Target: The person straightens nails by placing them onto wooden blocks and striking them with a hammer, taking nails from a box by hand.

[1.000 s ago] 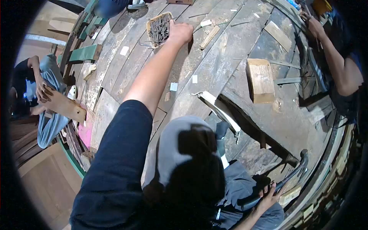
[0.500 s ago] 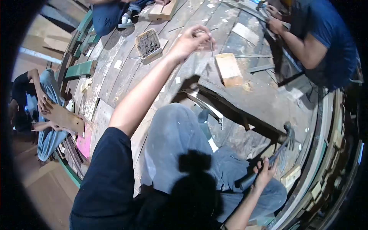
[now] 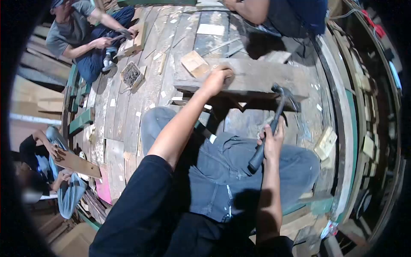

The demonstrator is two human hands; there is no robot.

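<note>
My right hand [image 3: 272, 139] is wrapped round the dark handle of a claw hammer [image 3: 281, 105]. The hammer's head points away from me, at the front edge of a thick wooden beam [image 3: 267, 77]. Over the beam, left of the hammer head, my left hand [image 3: 219, 80] is closed and its fingertips are smeared by motion. A thin nail showed in those fingers half a second ago; now it is hidden. A pale wooden block [image 3: 195, 64] lies beside my left hand, at the beam's left end.
A box of nails [image 3: 132, 76] stands on the plank floor [image 3: 115, 150]. One person [image 3: 81, 38] works at the upper left, another [image 3: 295, 17] at the top right. A third holds a wooden board [image 3: 79, 163] at the left. A wood block [image 3: 326, 143] lies near my right knee.
My view has turned to the right. My left hand has come down over the beam, and my right hand has raised the hammer from beside my leg towards the beam.
</note>
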